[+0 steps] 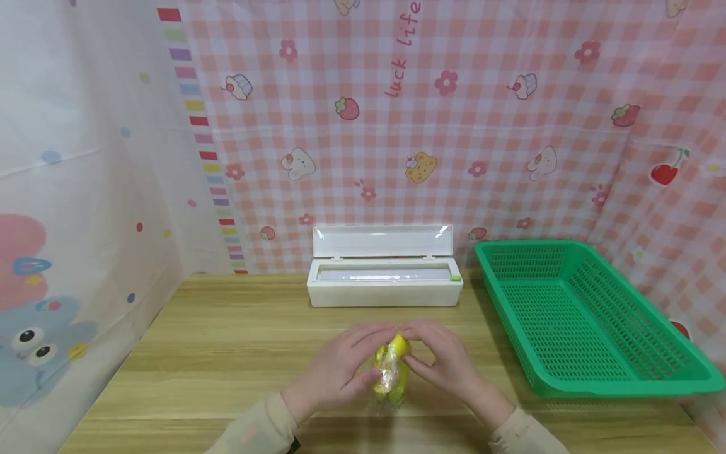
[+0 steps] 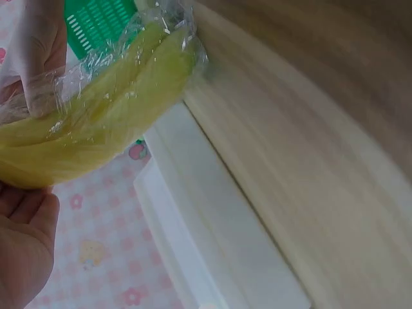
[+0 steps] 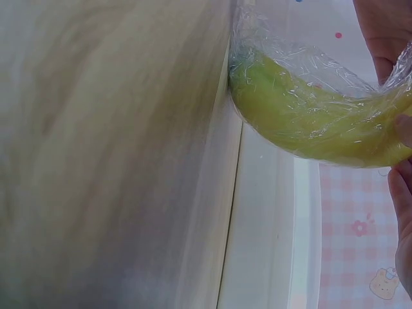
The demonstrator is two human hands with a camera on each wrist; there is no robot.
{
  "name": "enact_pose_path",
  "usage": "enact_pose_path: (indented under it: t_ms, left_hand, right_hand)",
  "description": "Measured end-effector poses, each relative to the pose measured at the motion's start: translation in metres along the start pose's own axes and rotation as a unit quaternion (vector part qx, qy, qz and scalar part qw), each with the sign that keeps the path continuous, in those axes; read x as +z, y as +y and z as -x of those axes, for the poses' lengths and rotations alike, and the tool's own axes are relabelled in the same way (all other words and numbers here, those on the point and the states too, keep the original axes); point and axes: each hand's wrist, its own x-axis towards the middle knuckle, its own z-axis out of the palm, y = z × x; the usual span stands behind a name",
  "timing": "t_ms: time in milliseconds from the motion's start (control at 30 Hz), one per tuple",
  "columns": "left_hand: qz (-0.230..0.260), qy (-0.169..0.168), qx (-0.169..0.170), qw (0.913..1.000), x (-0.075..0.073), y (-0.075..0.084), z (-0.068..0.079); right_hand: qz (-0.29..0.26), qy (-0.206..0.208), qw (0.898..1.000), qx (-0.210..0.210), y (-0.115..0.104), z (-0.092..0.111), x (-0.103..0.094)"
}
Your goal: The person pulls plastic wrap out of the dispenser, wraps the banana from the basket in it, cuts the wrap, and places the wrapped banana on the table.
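Two or so yellow-green bananas [image 1: 399, 369] are held up over the table, loosely wrapped in clear cling film [image 1: 381, 407]. My left hand [image 1: 343, 362] holds them from the left, thumb in front and fingers over the upper end. On the other side my right hand [image 1: 445, 359] pinches the same upper end between thumb and fingers. In the left wrist view the film stands wrinkled past the tips of the bananas [image 2: 129, 109]. The right wrist view shows film bunched along the inner curve of the bananas [image 3: 309, 122]. Parts of the fingers are hidden behind the fruit.
Behind the hands stands a white cling film dispenser [image 1: 386, 294], its lid [image 1: 382, 242] raised and a green slider [image 1: 455, 278] at its right end. A green perforated basket [image 1: 510, 321] sits on the right of the wooden table [image 1: 227, 359]. Patterned cloth [image 1: 363, 139] hangs behind.
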Motion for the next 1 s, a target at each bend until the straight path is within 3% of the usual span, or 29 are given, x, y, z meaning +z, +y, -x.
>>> enact_pose_path:
  t_ms: [133,400,767,1000]
  left_hand:
    - [0.062,0.015,-0.037,0.9973,0.004,0.001,0.001]
    - [0.159,0.036,-0.087,0.9827,0.011,0.000,-0.001]
    - [0.209,0.049,-0.145,0.9658,0.021,0.001,0.001]
    - [0.227,0.050,-0.158,0.9596,0.024,-0.001,0.001]
  right_hand:
    - [0.000,0.000,1.000,0.001,0.000,0.000,0.000]
    - [0.003,-0.001,1.000,0.003,0.001,0.002,0.000]
    - [0.002,0.004,1.000,-0.003,0.002,0.002,0.000]
    - [0.011,0.003,1.000,-0.004,0.003,0.002,0.001]
